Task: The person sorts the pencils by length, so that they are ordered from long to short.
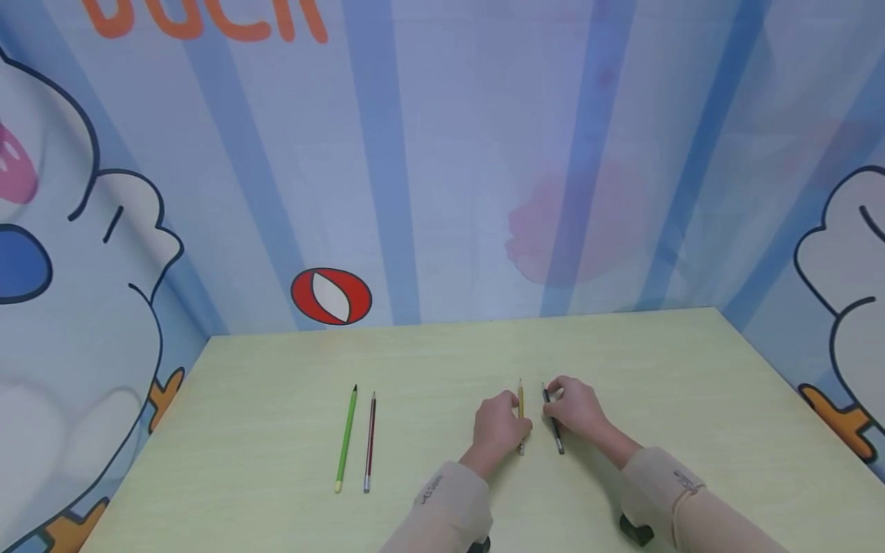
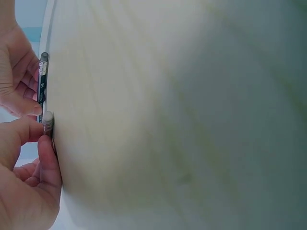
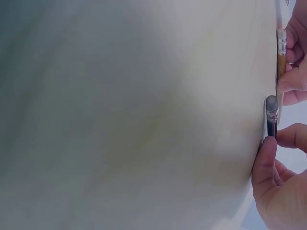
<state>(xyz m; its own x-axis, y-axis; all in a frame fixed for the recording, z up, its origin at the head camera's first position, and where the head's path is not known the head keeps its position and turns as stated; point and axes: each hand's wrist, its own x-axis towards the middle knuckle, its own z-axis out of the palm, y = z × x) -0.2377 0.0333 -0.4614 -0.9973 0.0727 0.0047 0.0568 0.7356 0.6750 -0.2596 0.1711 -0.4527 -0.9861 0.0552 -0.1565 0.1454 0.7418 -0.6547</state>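
Two pale sleeves are closest to the camera, the left sleeve [image 1: 442, 507] and the right sleeve [image 1: 698, 503], low in the head view. Past them, the left hand [image 1: 499, 424] pinches a yellow pencil [image 1: 522, 405] between finger and thumb. The right hand [image 1: 579, 411] pinches a black pencil [image 1: 558, 439] the same way. These two pencils are side by side, near each other but not touching, with rubber ends toward the person. I can't tell if they lie flat on the desk [image 1: 276, 376].

Well off to the left, a green pencil [image 1: 346, 438] and a dark red pencil [image 1: 370, 445] lie next to each other, with no hand on them.

What could go wrong? The black pencil slants, its tip leaning toward the yellow one, so it might end up crooked. Pencils are thin, so a bump or a sloppy let-go could make one roll. The hands are close, so they might knock together.
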